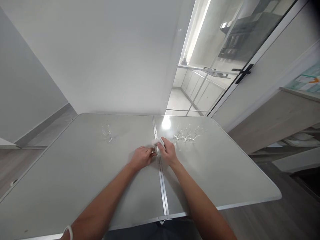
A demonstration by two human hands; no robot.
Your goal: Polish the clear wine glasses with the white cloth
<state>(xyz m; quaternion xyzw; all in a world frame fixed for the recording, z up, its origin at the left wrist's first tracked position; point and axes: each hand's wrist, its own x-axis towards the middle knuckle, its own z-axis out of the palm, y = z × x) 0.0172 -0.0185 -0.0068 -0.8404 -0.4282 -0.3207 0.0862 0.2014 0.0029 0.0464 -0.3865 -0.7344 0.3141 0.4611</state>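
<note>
Near the table's centre seam, my left hand (142,157) is closed, its fingertips pinching a small shiny glass (153,152) that is mostly hidden by the fingers. My right hand (168,152) grips a folded white cloth (158,142), held just above and against the glass. Both hands are close together, low over the tabletop. To the right, a small group of clear stemmed glasses (186,136) stands in a row. On the left half of the table is more clear stemmed glassware (108,134); its exact number is hard to make out.
The grey folding table (100,186) has a metal seam down its middle and metal edging. A white wall (112,60) rises behind it. At the right are a glass door with a black handle (243,73) and wooden shelving (277,113).
</note>
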